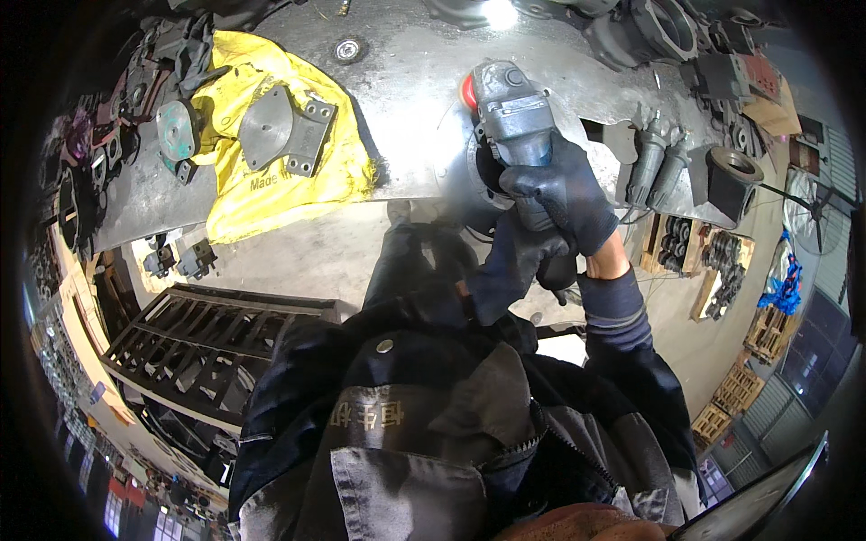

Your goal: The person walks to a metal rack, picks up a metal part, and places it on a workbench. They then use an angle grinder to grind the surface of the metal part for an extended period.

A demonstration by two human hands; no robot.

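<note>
Right of grinder (516,113): crate (651,245), rings (675,240) seemingly inside.

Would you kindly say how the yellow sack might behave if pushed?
The yellow sack would probably bunch floppily, judging by its creases and slack overhang. It may drag, since a metal bracket rests on it.

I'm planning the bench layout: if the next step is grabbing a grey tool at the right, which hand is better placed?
Right, probably: the right hand is nearer the grey tools; the left hand sits farther left. Both hold the grinder, so either must let go first.
</note>
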